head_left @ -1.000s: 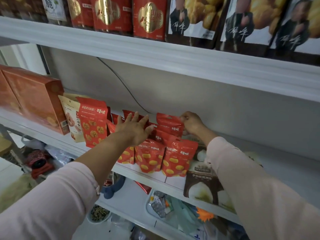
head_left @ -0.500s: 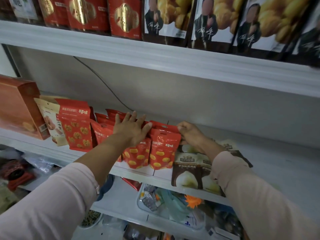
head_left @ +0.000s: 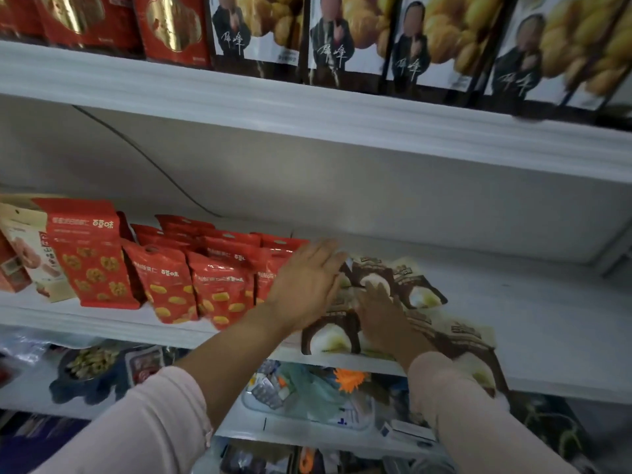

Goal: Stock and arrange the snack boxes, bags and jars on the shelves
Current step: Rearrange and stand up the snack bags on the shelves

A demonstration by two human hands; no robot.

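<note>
- The cream bag (head_left: 24, 258) and the tall red bag (head_left: 90, 258) stand upright at the left end of the middle shelf (head_left: 68, 319), faces forward. They look settled and need no handling.
- Just right of them the red bags (head_left: 219, 289) stand in overlapping rows, the front ones leaning a little. The row probably needs a brace at its right end, or it may slump that way.
- The left hand (head_left: 307, 282) has an open grip, fingers straight and close together, with the palm against the rightmost red bag. It serves best as a bookend, pushing lightly sideways rather than down, since soft pouches crumple.
- The right hand (head_left: 379, 316) lies on the brown bags (head_left: 330, 336) with fingers stretched out. Its grip is open and holds nothing, though blur hides what the thumb is doing.
- The brown bags lie flat and fanned over one another, the nearest reaching the shelf's front lip. The step in hand appears to be gathering them. It would go best to slide them into one squared stack, pinch the top edges, and stand them against the red row with labels outward.
- Further right the shelf offers room to spread them. The main risk is a front bag slipping over the lip, so draw them inward first.
</note>
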